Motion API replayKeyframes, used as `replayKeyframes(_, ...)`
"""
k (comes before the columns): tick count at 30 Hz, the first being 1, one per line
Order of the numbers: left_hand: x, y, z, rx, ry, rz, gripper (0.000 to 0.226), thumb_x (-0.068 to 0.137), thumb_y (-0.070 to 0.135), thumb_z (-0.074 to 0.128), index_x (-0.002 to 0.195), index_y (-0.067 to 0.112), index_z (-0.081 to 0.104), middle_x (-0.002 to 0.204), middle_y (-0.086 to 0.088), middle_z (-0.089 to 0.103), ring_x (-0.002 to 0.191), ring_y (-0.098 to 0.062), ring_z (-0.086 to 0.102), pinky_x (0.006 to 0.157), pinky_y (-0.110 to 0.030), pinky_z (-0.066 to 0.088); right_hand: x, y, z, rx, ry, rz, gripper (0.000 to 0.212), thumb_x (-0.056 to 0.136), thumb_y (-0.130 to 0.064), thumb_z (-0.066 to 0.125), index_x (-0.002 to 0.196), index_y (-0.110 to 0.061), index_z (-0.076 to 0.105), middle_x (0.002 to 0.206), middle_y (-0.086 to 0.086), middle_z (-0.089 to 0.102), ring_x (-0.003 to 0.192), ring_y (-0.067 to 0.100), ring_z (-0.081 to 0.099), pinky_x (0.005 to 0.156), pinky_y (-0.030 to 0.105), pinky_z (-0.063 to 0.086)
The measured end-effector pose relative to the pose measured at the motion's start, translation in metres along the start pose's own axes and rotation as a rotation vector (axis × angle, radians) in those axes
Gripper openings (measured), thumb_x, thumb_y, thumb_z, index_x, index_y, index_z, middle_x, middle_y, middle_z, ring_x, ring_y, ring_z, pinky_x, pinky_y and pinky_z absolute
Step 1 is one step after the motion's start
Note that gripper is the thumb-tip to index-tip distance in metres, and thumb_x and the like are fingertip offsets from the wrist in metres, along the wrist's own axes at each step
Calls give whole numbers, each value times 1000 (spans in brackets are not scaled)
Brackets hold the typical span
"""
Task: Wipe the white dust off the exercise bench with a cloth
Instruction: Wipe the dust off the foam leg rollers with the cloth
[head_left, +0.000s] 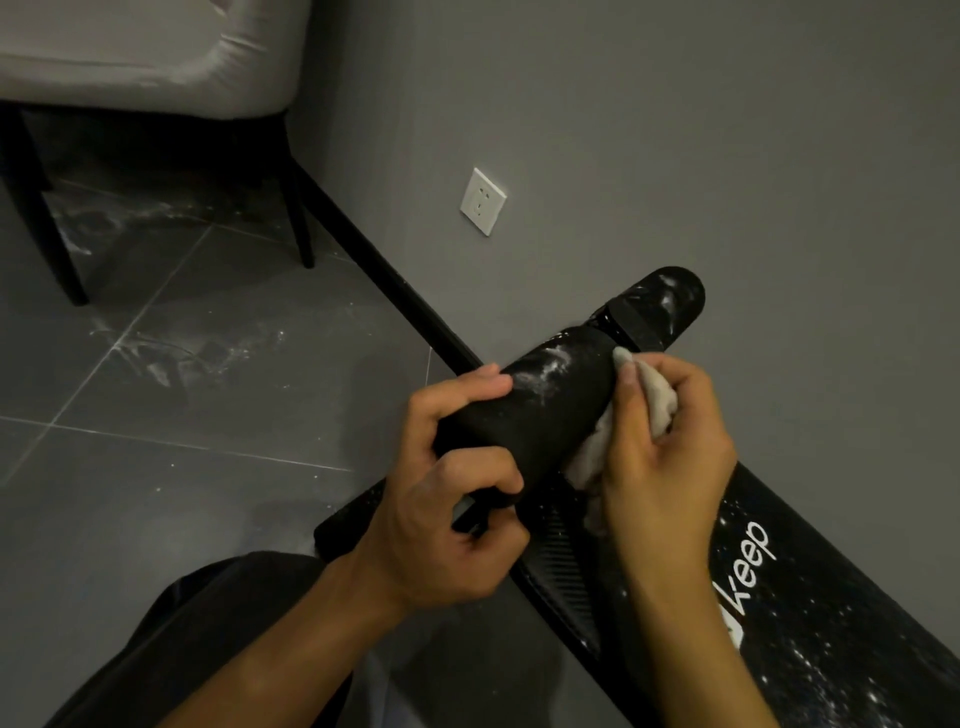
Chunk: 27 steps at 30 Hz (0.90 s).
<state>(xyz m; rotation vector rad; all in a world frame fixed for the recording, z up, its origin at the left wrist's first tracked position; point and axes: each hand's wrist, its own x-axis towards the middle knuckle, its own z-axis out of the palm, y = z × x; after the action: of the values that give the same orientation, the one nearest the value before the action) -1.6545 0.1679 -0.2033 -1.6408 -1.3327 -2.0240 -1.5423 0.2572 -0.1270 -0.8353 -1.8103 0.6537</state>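
Nearest: left hand (457, 512), fingers curled tight round the near end of a black foam roller (540, 405) on the exercise bench (810, 639). Right hand (670, 447) closed on a bunched grey cloth (660, 400), pressed to the roller's right side. White dust (553, 366) streaked on the roller top, speckled over the black bench pad beside its "keep" logo (748, 566). Bench lying along a grey wall (675, 130). Beyond: white wall socket (483, 201), dust-smeared floor tiles (182, 353), upholstered chair (156, 57) on dark legs.

Open floor (156, 415) lies at nine o'clock of the bench (810, 623); wall (675, 156) blocks at twelve, chair legs (304, 228) at ten.
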Motion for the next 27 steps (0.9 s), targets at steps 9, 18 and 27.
replayKeyframes(9, -1, 0, 2, -15, 15, -16, 36, 69, -1, 56, 100, 15, 48, 137, -15, 40, 137, -34, 45, 108, -47, 44, -10, 20, 6, 40, 111, 138, 8, 98, -25, 62, 104, -21, 64, 93, -11, 68, 87, 1, 67, 77, 22, 57)
replayKeyframes(18, -2, -1, 1, -32, -14, -28, 38, 67, -2, 57, 100, 14, 47, 136, -21, 40, 136, -40, 45, 112, -49, 41, -39, 14, 0, -36, -17, -155, 12, 97, -24, 60, 106, -17, 63, 94, -12, 65, 81, 2, 65, 70, 14, 51)
replayKeyframes(27, -3, 1, 3, -98, 7, -86, 26, 99, 34, 64, 112, 20, 46, 138, -33, 40, 134, -38, 49, 100, -44, 49, -17, -32, -8, -39, -257, -181, 8, 97, -15, 64, 101, -19, 69, 94, -10, 68, 86, 8, 67, 70, 13, 50)
